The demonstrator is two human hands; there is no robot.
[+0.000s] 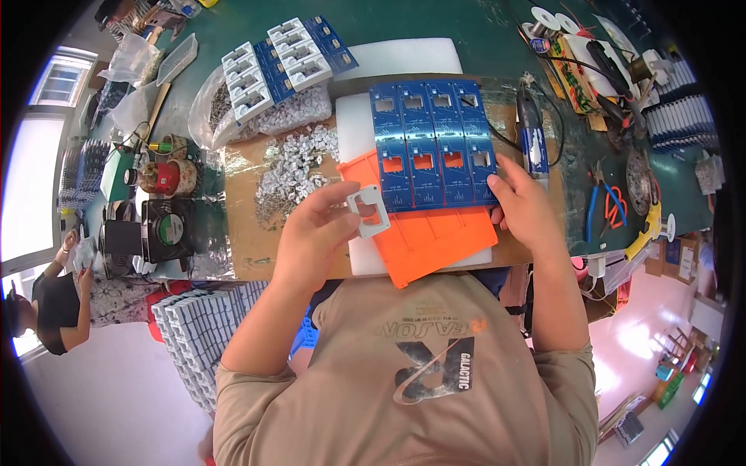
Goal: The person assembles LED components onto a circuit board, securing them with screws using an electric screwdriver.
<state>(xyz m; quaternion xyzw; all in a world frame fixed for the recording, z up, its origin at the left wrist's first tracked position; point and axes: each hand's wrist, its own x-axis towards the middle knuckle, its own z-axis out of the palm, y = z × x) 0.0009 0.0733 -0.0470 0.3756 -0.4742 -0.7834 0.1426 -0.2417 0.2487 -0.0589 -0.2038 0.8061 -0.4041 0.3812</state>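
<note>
My left hand (311, 237) pinches a small white plastic frame (374, 230) between thumb and fingers, just off the lower left corner of a blue circuit board panel (416, 190). That panel has rows of cut-out windows. At its lower right edge my right hand (528, 203) grips it, thumb on top and fingers curled at the side. Beneath the panel lies an orange plastic sheet (435, 241), turned at an angle over a white foam pad (353, 128). Left of the pad, small white and metallic parts (299, 163) are heaped on the brown work surface.
Panels fitted with white frames (252, 85) rest on a clear bag of parts (291, 113). A black fan (167, 229) stands left. Right are a corded handheld tool (531, 128), blue pliers (592, 210) and a yellow tool (643, 239). Another person (62, 311) is at far left.
</note>
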